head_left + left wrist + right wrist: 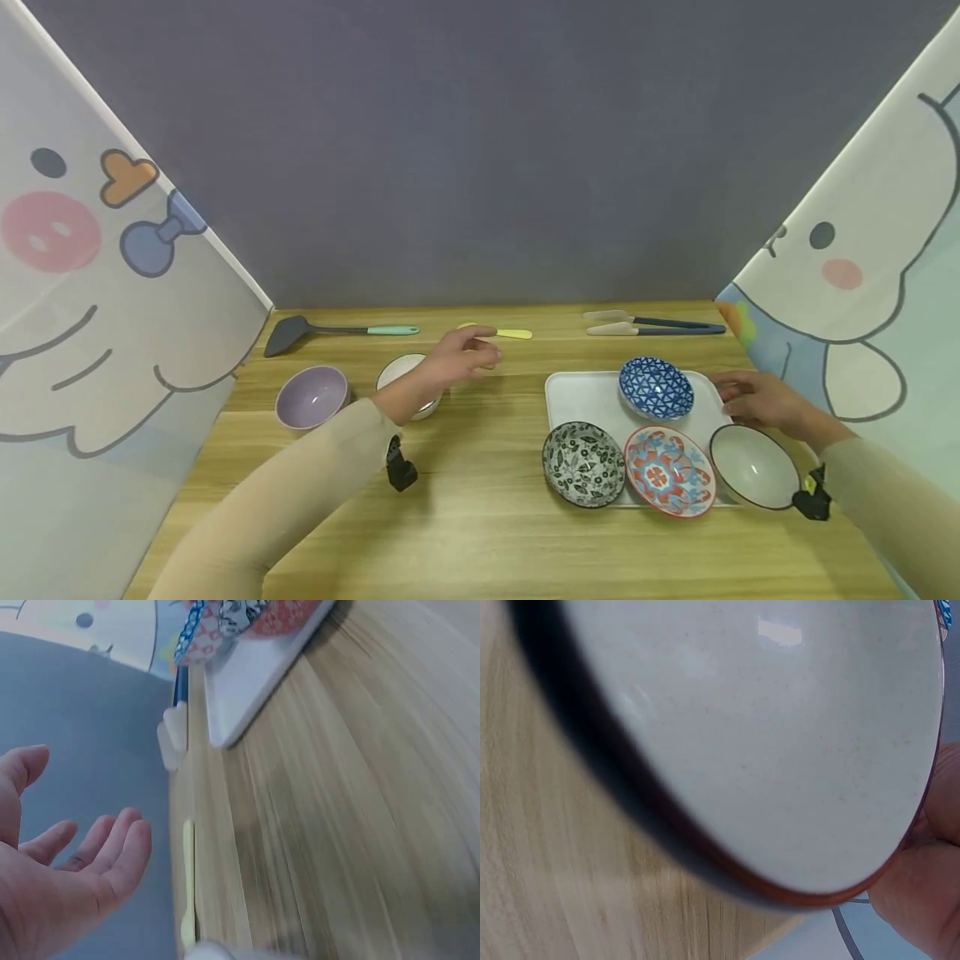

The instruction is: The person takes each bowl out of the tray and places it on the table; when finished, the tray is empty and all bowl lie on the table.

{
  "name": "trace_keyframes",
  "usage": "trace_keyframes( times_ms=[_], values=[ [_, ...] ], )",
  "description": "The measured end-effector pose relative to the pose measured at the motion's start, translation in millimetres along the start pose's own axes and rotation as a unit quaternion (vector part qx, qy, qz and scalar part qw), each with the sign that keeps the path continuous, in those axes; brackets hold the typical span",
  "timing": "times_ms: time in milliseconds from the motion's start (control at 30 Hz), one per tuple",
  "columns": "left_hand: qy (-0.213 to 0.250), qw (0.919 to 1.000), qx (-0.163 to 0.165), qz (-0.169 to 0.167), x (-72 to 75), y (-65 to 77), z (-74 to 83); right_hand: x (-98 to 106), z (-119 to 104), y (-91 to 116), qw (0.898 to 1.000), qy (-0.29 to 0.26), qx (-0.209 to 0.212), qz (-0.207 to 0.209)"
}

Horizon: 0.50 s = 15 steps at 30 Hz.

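My left hand (461,362) hovers over the table with loosely bent fingers, holding nothing; its forearm partly covers a small white bowl (401,368). Beside the right edge of a white tray (588,400), my right hand (765,404) has its relaxed fingers at the edge, just behind a dark-rimmed white bowl (753,467). That bowl's inside (780,742) fills most of the right wrist view and hides part of the fingers. On the tray are a blue-patterned bowl (656,387), a black-and-white floral bowl (583,464) and a red-and-blue floral bowl (670,472).
A purple bowl (312,398) stands at the left. Along the back edge lie a dark spatula (288,333) with a mint handle, a yellow-handled utensil (513,333) and blue-handled tongs (678,331). A grey panel (495,167) rises behind; printed panels (97,275) flank the table.
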<state>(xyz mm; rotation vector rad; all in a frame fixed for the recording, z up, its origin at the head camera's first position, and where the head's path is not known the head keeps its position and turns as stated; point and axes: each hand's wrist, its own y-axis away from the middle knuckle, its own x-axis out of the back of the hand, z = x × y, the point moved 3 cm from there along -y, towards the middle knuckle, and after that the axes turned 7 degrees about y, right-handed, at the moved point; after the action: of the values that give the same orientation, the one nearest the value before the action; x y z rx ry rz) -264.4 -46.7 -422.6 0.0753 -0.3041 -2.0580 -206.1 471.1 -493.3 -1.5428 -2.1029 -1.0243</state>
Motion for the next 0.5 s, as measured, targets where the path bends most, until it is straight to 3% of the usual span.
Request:
trace_keyframes(
  times_ms=[267,500],
  values=[
    [0.042,0.9982,0.013,-0.040,-53.4,-40.7,-1.6,0,1,-1,1.000,0.010,-0.009,-0.002],
    [0.042,0.9974,0.027,-0.052,-96.2,-61.8,-6.2,2,-3,-3,1.000,0.024,-0.012,0.001]
  ],
)
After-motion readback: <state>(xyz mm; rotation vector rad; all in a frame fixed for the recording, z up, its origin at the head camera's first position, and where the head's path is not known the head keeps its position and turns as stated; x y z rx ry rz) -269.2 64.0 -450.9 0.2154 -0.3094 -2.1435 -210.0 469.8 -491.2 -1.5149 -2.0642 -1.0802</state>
